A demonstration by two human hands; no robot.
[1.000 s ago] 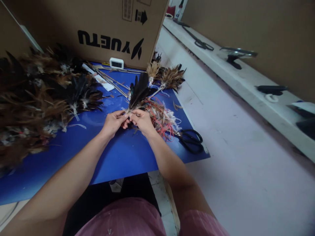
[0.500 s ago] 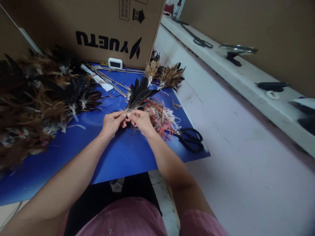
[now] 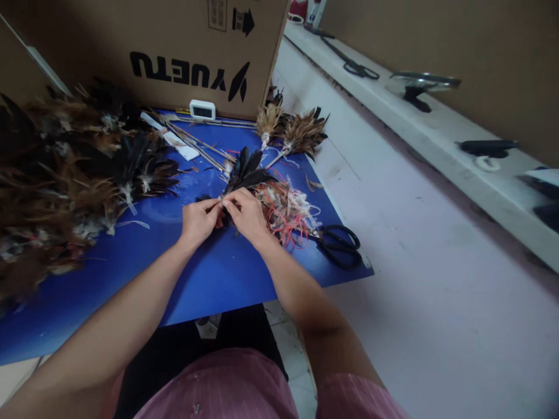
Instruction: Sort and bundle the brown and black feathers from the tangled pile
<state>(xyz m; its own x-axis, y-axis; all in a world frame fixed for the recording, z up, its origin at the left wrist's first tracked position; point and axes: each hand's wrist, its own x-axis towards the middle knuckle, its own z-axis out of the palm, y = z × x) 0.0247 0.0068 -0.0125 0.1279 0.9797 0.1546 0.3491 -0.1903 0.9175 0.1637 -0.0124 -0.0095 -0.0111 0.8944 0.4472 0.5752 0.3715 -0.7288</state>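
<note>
Over the blue tabletop (image 3: 218,273), my left hand (image 3: 200,221) and my right hand (image 3: 247,215) meet at the base of a bunch of black feathers (image 3: 245,170). The feathers fan out away from me. My left thumb and fingers pinch the bunch at its tied-looking lower end. The fingertips of my right hand are closed at the same spot, almost touching the left ones; what exactly lies between them is too small to make out. Just right of my right hand lies a heap of red and clear strings with loose feathers (image 3: 288,212). Black-handled scissors (image 3: 338,245) rest beside it.
A large pile of brown and black feather bundles (image 3: 65,186) covers the left side. Thin sticks (image 3: 196,142), a small white digital device (image 3: 202,109) and feather dusters (image 3: 301,132) lie at the back. Behind stands a cardboard box (image 3: 196,35); a ledge (image 3: 371,96) runs along the right.
My right hand has turned, its back now higher and its fingers bent down at the feather base. My left hand stays at the bunch. The view has shifted slightly.
</note>
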